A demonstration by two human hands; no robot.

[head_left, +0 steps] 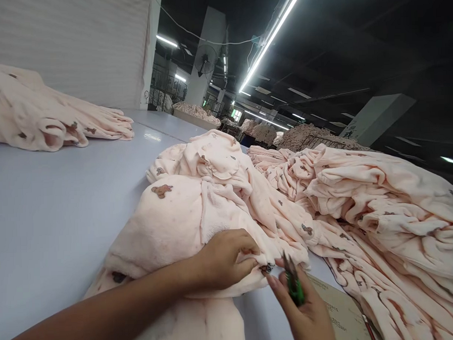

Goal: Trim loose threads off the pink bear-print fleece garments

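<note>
Two hands of mine work at the near edge of a pink fleece garment (184, 226). My left hand (224, 259) lies on it with the fingers (247, 251) pinched on the hem, where a small dark bit of print sits at the fold. My right hand (307, 311) is closed around green snips (294, 284), blades pointing up at that same hem, just beside my left fingertips.

That garment lies bunched on a pale grey-white counter (57, 215), smooth and bare to my left. A big heap of the same pink fleece (391, 209), dotted with little brown bears, spreads to my right and runs off the picture's edge. Another stack (42, 117) sits at the far left of the counter, against a white ribbed wall (69, 46).

Beyond, the room is dim, with a black ceiling, long strip lights (270, 37), a white pillar carrying a wall fan (206, 59), and further heaps of cloth on distant tables, too small to make out.

Under my right wrist lies a brownish printed sheet (339, 310); its writing is too small and slanted to read. A thin red-tipped stick beside it is cut off at the bottom. My right hand is partly cut off too.
</note>
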